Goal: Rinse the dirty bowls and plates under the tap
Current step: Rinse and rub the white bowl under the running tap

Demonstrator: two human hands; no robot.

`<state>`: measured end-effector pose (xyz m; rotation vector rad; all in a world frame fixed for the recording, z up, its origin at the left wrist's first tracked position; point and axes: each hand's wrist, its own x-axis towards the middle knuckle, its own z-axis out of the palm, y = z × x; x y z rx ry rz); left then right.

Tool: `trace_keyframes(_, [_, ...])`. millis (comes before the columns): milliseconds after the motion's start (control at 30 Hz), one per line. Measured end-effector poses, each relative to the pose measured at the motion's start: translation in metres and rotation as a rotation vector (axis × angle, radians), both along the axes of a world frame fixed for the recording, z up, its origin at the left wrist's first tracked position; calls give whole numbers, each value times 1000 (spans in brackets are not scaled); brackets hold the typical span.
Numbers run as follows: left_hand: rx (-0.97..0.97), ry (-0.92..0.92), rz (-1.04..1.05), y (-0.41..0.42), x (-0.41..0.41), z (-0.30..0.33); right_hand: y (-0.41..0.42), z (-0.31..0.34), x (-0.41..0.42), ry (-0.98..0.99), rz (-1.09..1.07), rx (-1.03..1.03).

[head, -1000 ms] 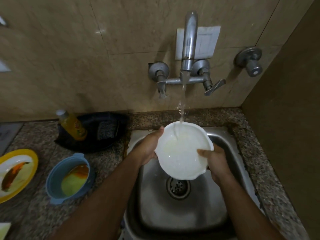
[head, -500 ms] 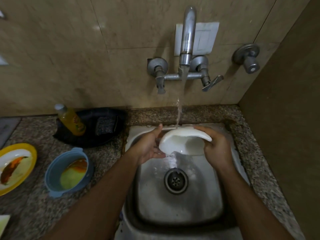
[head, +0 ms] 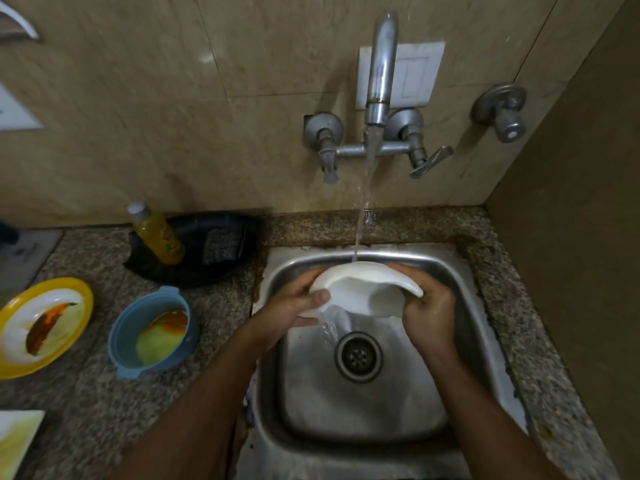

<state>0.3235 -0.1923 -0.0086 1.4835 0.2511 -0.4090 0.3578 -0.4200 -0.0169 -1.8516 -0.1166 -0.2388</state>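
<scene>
Right over the steel sink [head: 450, 341], both hands hold a white bowl [head: 360, 292] tipped on its side, its hollow facing the person and its rim up under the stream from the tap [head: 381, 64]. The left hand [head: 294, 306] clasps the bowl's left edge, thumb lying across the inside and fingers curled round the back. The right hand [head: 427, 306] grips the opposite edge, fingers wrapped over the rim. Water strikes the top of the bowl between the two hands and spills off its lower lip beside the left thumb, falling toward the drain [head: 358, 356] just below the hands.

Well to the left of the left hand, on the speckled counter [head: 214, 306], sits a blue bowl [head: 152, 332] smeared with yellow and orange residue. Farther left lies a yellow-rimmed plate [head: 43, 325] with similar stains. Beyond the left hand, against the wall, a dark tray [head: 207, 251] holds a yellow bottle [head: 156, 233] and a scrub pad [head: 223, 245].
</scene>
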Motion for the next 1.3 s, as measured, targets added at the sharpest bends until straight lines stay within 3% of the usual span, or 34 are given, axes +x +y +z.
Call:
trace_keyframes(67, [307, -168, -84, -1, -4, -2, 4, 4, 2, 51, 51, -22])
trace_keyframes(133, [661, -237, 66, -5, -7, -5, 7, 14, 6, 189, 208, -36])
trace_keyframes(200, [827, -244, 193, -4, -15, -9, 6, 34, 17, 401, 381, 61])
trace_keyframes(267, [849, -216, 221, 0, -26, -9, 5, 54, 40, 477, 321, 284])
trace_keyframes(333, [854, -192, 250, 2, -32, -3, 7, 78, 74, 373, 91, 380])
trace_keyframes(533, [816, -183, 246, 5, -35, 10, 29, 109, 124, 93, -240, -114])
trace_keyframes(633, [851, -221, 242, 5, -38, 13, 28, 101, 118, -101, -299, -436])
trace_keyframes(700, [878, -254, 239, 5, -38, 14, 27, 100, 116, -172, -318, -523])
trace_keyframes(800, [859, -242, 224, 5, -40, 15, 23, 107, 114, -129, -264, -582])
trace_keyframes(900, [867, -281, 222, 6, -42, 17, 5, 112, 88, 57, -45, -506])
trace_keyframes(1000, [874, -296, 233, 9, -42, 19, -5, 108, 23, 366, 486, -250])
trace_keyframes(1033, [863, -296, 233, 10, -42, 21, -4, 102, 9, 450, 663, -260])
trace_keyframes(1100, [864, -312, 212, 10, -41, 25, 1, 80, -3, 334, 721, -477])
trace_keyframes(1200, [895, -393, 179, 9, -44, 30, 7, 68, -2, 36, 410, -729])
trace_keyframes(1300, [936, -473, 157, 9, -49, 32, 3, 57, -9, -189, 306, -754])
